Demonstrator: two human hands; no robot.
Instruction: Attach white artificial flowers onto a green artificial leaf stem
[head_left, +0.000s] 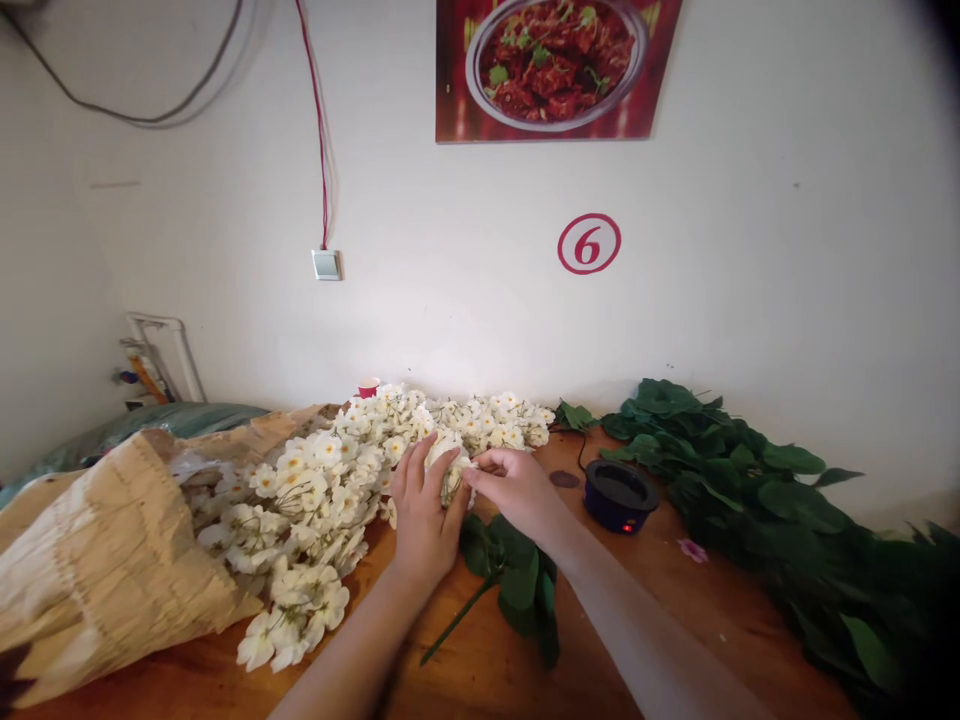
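Clasping a white flower cluster (454, 468) in the middle of the scene, the left hand (426, 505) curls its fingers over the blooms with its thumb toward the right. Meeting it there, the right hand (517, 488) has its thumb and forefinger pressed nearly together at the cluster's right side; whether they pinch a petal or a stem is too small to tell. Just below the hands, a green leaf spray (517, 570) lies on the surface (480, 660), its stem pointing to the near left.

A large heap of white artificial flowers (330, 470) spreads from the far middle toward the near left, beside and partly inside a crumpled brown paper bag (112, 570). Behind the flowers stands a red cup (368, 388). To the right of the hands sits a round dark blue pot (621, 495) with a lit red light on its front and a dark cord behind. A pink flower (691, 550) lies to its near right, and a long pile of green leaves (750, 480) runs down the right side.

The surface is brown wood and its far edge meets a pale wall (450, 290), which carries a food picture (559, 65), a circled red number 6 (589, 244) and a switch plate (327, 265) under a red wire (322, 150). Wood shows between the leaf spray and the right-hand pile, and also along the near side between the forearms.
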